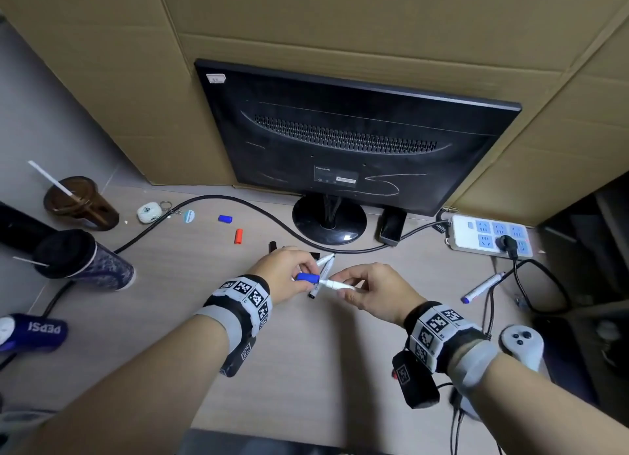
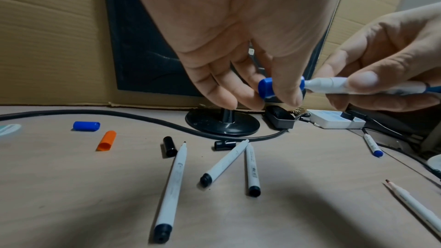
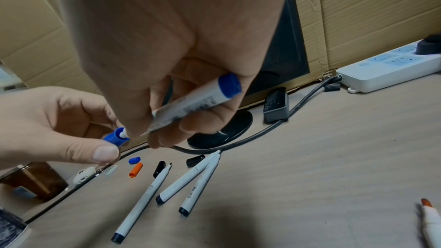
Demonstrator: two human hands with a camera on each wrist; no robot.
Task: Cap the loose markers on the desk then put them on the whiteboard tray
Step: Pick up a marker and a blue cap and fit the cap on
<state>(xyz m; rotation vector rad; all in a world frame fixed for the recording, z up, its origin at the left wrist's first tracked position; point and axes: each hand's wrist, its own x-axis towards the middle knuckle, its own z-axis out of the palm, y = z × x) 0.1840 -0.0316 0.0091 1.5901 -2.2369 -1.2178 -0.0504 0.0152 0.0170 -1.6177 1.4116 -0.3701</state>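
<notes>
"PEPSI" upside down on blue bottle [image 1: 32, 332] at 8 o'clock, monitor [image 1: 354, 141] back label and marker print too small to read

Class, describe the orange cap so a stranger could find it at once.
Start at the monitor's round black base. Look left along the desk, just past the black cable: the orange cap lies there near a blue cap. It is the only orange cap.

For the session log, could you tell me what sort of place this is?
Probably an improvised office desk: a computer monitor seen from behind, a plugged-in power strip and drink cups on a desk, with cardboard sheets as backdrop.
</notes>
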